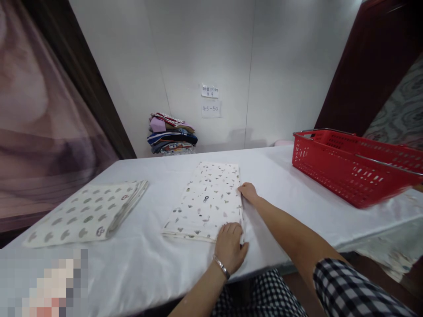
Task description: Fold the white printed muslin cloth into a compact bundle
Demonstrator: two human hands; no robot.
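A folded white cloth (pixel 211 198) with small grey, green and dark printed motifs lies flat on the white-covered table (pixel 145 268). My left hand (pixel 230 246), with a silver bracelet at the wrist, rests palm down on its near right corner, thumb apart from the fingers. Farther up, my right hand (pixel 250 193) is closed at the cloth's right edge, its fingertips gripping the border. To the left lies another folded cloth (pixel 82 211), cream with rows of grey-green shapes, touched by neither hand.
A red plastic basket (pixel 330 165) with metal handles stands at the right of the table. Several folded fabrics form a stack (pixel 172 134) against the back wall. Two paper notes (pixel 210 108) are stuck above. A pink printed curtain (pixel 49 110) hangs at left.
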